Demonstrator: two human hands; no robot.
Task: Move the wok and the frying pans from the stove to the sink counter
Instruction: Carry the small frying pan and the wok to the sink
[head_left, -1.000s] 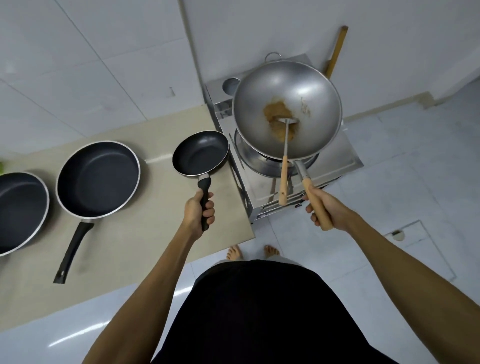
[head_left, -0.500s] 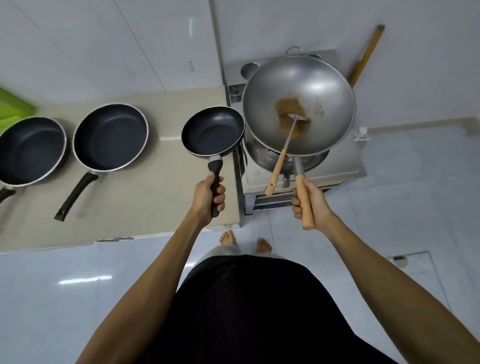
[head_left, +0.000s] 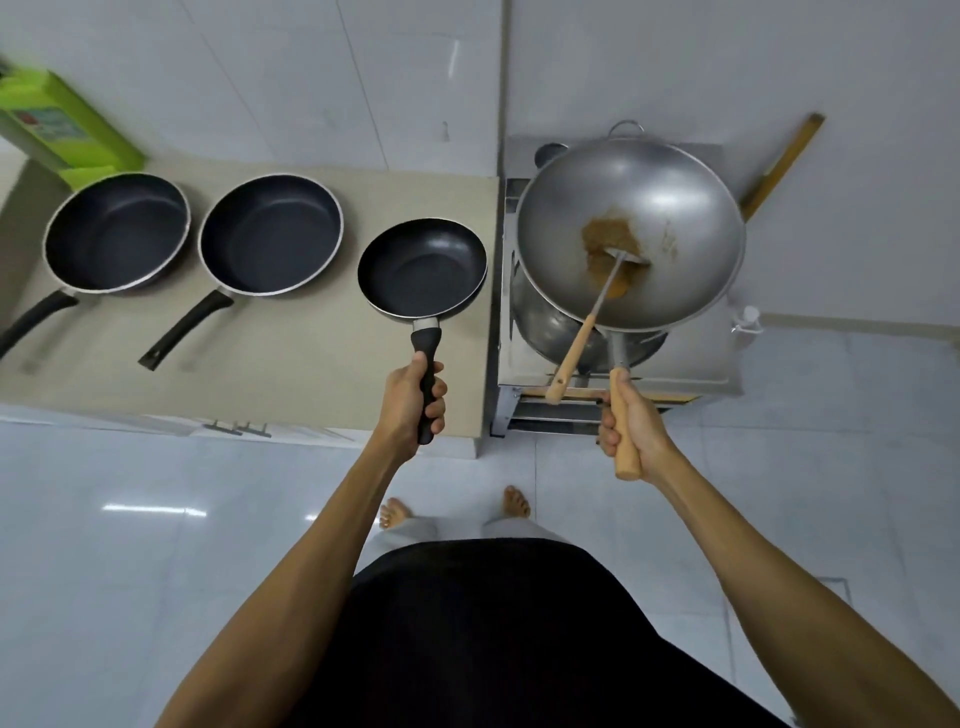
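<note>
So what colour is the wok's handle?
Light wood, on the wok handle gripped by the right hand; head view.

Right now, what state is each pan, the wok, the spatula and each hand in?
Left hand: closed around the small frying pan's black handle.
Small frying pan: held, empty.
Right hand: closed around the wok's wooden handle.
Wok: held tilted above the stove, brown residue inside.
Spatula: resting in the wok, handle sticking out.
Two large frying pans: on the counter, empty.

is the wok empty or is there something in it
Not empty. The wok holds a brown patch of residue at its bottom, with a spatula resting in it.
</note>
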